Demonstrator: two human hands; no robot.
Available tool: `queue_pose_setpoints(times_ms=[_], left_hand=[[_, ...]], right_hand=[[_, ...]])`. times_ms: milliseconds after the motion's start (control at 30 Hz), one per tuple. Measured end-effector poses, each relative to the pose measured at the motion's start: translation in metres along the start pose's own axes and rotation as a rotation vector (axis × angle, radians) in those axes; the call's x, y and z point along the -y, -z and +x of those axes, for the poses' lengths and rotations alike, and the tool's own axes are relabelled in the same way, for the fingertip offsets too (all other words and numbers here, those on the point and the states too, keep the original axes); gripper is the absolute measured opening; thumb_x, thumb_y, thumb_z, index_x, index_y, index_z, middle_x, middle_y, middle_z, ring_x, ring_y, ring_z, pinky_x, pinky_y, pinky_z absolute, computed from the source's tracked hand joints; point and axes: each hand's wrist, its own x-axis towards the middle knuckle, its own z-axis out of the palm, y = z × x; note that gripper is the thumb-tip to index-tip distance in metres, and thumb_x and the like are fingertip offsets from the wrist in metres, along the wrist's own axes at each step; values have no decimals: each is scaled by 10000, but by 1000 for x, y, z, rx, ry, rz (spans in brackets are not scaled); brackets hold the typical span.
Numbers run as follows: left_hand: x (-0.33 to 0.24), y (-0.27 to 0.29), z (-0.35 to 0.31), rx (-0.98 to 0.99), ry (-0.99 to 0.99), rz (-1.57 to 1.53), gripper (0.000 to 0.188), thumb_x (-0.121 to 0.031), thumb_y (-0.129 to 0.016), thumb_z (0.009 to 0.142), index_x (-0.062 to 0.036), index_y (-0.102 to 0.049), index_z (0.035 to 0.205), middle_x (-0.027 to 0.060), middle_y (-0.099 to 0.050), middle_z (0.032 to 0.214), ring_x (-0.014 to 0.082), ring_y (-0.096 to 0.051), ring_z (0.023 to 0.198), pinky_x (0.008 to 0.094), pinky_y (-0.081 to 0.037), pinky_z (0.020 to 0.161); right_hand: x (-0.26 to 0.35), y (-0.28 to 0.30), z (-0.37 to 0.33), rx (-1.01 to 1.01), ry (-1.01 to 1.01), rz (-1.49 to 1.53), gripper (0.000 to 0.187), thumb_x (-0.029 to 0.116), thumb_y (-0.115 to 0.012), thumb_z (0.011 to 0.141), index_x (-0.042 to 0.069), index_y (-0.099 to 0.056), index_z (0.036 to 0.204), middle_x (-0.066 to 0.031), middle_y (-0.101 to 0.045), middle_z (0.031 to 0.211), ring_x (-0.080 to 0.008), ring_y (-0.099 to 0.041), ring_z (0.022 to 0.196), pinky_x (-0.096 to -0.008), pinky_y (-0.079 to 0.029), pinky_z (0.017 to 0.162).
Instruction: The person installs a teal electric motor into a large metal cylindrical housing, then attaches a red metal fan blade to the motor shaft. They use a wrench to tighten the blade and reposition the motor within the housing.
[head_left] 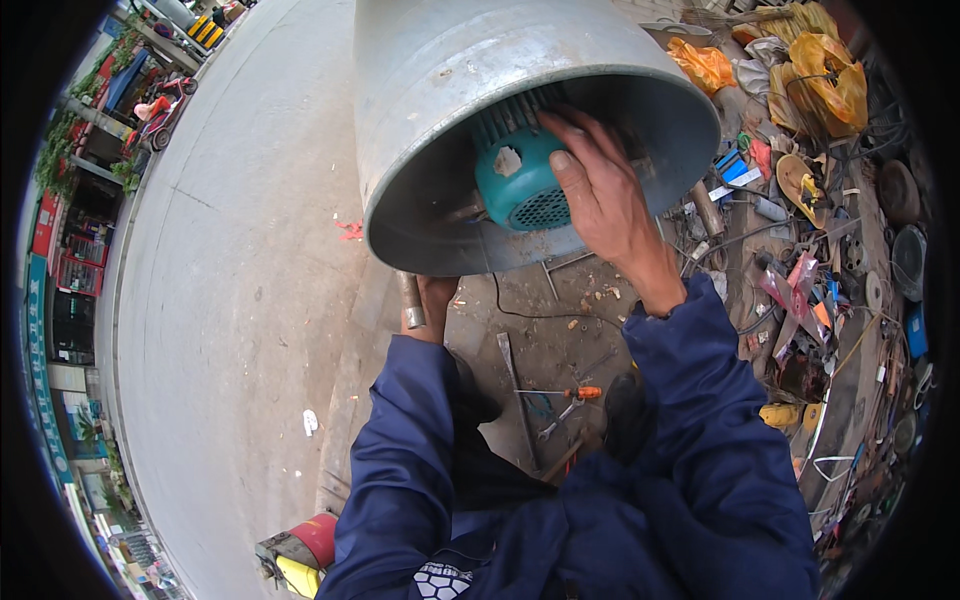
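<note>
Step in hand, judged: steadying or positioning the motor (518, 178) inside the drum (505, 55), whose mouth lies near 12 o'clock in view. Right hand (602, 185) rests on the motor's 2 o'clock side; fingers bent loosely over the casing, not closed around it. Left hand (437, 296) is under the rim at 7 o'clock, by a pipe stub (411, 302); its fingers are hidden, grip cannot be told. Next move probably calls for firm drum support. Motor: teal, finned, perforated end, pale patch at 10 o'clock. Drum: grey, scuffed.
</note>
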Motion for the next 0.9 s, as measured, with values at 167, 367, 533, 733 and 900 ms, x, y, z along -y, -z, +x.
queue_pose_setpoints(times_ms=[167,367,533,733,900], left_hand=[[-5,-6,-8,-46,-321,882,410,-327,-543,1128,-50,-643,1413,121,-710,1413,268,-670,1282,412,-520,1155],[-14,-23,-19,28,-644,1536,394,-309,-578,1103,-56,-663,1393,115,-731,1376,264,-689,1246,406,-528,1138],[-22,-44,-23,49,-599,1498,366,-293,-618,1079,-67,-695,1357,105,-753,1332,259,-707,1208,401,-542,1111],[-40,-75,-30,-38,277,-290,352,-318,-642,1062,-96,-710,1327,60,-766,1290,222,-715,1171,387,-561,1068],[-47,-91,-35,-9,310,-302,383,-349,-623,1067,-101,-691,1352,61,-751,1326,227,-701,1201,392,-551,1087]], right_hand=[[-1,-1,-1,-14,1,1,383,236,-589,1093,36,-664,1411,-203,-642,1410,-434,-609,1254,-492,-488,1094],[-2,2,-2,29,-3,-20,421,268,-538,1134,19,-637,1458,-214,-614,1461,-424,-587,1343,-461,-451,1165],[-3,1,-2,7,-2,-20,420,274,-546,1129,25,-642,1454,-217,-615,1455,-425,-573,1350,-477,-448,1167],[-3,1,-3,-4,-3,-31,413,260,-571,1116,33,-644,1453,-217,-613,1452,-436,-575,1334,-491,-459,1152],[-2,0,-3,0,-25,-31,403,251,-573,1114,36,-646,1448,-213,-612,1452,-439,-577,1327,-496,-470,1138]])
